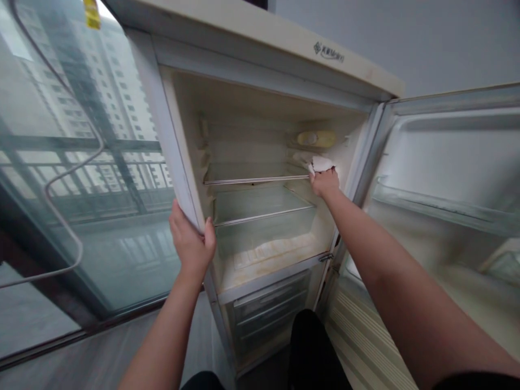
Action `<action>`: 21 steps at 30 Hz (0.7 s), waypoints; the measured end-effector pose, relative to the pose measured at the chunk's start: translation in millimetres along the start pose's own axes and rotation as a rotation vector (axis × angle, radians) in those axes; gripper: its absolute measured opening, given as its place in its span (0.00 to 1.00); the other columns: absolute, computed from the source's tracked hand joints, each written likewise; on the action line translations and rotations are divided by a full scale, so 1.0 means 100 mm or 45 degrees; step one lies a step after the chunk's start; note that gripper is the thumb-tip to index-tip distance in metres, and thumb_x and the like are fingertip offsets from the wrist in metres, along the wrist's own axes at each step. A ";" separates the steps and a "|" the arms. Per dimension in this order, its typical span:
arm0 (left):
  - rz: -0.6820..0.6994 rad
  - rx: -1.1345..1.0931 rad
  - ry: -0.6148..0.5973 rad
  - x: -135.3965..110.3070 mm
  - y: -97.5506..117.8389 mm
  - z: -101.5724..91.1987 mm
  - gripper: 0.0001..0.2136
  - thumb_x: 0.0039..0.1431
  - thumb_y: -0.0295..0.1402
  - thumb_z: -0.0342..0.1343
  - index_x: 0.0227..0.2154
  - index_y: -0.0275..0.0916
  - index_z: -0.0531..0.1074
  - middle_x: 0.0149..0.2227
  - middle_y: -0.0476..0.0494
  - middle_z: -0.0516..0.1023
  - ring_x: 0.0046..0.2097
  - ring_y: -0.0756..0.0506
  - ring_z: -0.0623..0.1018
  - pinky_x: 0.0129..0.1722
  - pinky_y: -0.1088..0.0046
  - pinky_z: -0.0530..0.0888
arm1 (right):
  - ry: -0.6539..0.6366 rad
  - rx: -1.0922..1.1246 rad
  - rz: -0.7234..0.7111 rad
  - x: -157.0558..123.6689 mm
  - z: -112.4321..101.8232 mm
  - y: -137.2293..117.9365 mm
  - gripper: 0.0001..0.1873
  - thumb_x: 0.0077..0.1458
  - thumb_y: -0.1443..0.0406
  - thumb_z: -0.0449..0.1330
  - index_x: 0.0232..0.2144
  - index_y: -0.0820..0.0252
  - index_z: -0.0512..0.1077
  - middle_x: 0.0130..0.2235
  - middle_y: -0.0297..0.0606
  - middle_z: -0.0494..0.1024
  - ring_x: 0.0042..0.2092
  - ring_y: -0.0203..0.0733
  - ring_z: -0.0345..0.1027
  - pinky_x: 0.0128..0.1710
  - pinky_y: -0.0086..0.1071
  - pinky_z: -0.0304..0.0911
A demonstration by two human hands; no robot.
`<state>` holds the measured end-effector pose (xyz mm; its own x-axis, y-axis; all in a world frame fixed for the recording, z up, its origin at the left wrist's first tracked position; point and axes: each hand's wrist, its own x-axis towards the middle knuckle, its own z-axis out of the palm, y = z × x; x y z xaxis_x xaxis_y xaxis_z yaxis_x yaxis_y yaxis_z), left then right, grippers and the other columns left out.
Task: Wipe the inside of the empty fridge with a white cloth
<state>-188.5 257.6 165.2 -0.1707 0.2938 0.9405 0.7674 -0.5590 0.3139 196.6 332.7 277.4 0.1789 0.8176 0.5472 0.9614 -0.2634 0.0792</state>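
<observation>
An old cream refrigerator (260,38) stands in front of me with its doors swung out to the right. My left hand (190,238) is wrapped round the left edge of its cabinet, thumb on the inner side. Inside, my right hand (326,183) grips a crumpled white cloth (323,163) against the right wall, at the right end of the upper glass shelf (255,173). Whether the cloth is fabric or paper I cannot tell. Above it is a yellowish lamp cover (316,139). A lower glass shelf (264,205) sits beneath, over a stained compartment floor (268,257).
The open upper door (455,151) carries a clear door rack (439,206) on my right. Freezer drawers (272,309) are below. A window (81,162) and a hanging cable (60,216) are on the left. My knee (311,341) is close to the drawers.
</observation>
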 end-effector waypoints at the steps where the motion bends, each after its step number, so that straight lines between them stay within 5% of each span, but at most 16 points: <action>1: 0.002 -0.001 0.004 0.00 0.01 0.00 0.38 0.62 0.38 0.55 0.68 0.23 0.47 0.65 0.19 0.59 0.67 0.31 0.61 0.67 0.50 0.58 | 0.059 0.007 0.024 -0.04 0.00 0.02 0.30 0.68 0.58 0.39 0.61 0.68 0.69 0.63 0.53 0.67 0.67 0.55 0.52 0.69 0.51 0.39; 6: -0.006 -0.012 0.010 0.01 0.01 0.00 0.39 0.61 0.38 0.56 0.68 0.25 0.47 0.66 0.21 0.59 0.67 0.31 0.61 0.67 0.50 0.58 | 0.296 0.095 0.095 -0.01 -0.05 0.10 0.29 0.59 0.61 0.54 0.59 0.72 0.68 0.61 0.57 0.67 0.66 0.60 0.51 0.67 0.54 0.41; 9: -0.014 -0.027 0.012 0.01 0.01 0.00 0.39 0.60 0.38 0.57 0.69 0.27 0.47 0.66 0.21 0.59 0.67 0.30 0.61 0.67 0.49 0.58 | 0.350 0.145 0.089 0.06 -0.09 0.06 0.27 0.60 0.62 0.52 0.58 0.73 0.68 0.61 0.60 0.66 0.65 0.60 0.52 0.66 0.52 0.44; 15: 0.017 0.004 0.038 0.01 0.00 0.00 0.40 0.59 0.37 0.57 0.68 0.24 0.48 0.65 0.19 0.60 0.67 0.30 0.61 0.67 0.49 0.58 | -0.090 0.268 -0.253 0.14 -0.03 -0.11 0.31 0.70 0.58 0.35 0.60 0.63 0.69 0.59 0.53 0.70 0.61 0.54 0.63 0.61 0.46 0.57; 21: 0.000 0.033 0.044 -0.01 -0.01 0.01 0.38 0.60 0.37 0.57 0.68 0.27 0.48 0.65 0.21 0.61 0.67 0.33 0.62 0.66 0.51 0.59 | -0.210 0.442 -0.495 0.15 -0.18 -0.56 0.30 0.70 0.53 0.38 0.62 0.57 0.69 0.64 0.45 0.67 0.64 0.53 0.61 0.62 0.43 0.57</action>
<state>-188.1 258.8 163.8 -0.1917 0.2662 0.9447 0.7831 -0.5387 0.3107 141.6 350.1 296.4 -0.1998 0.8979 0.3923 0.9707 0.2360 -0.0458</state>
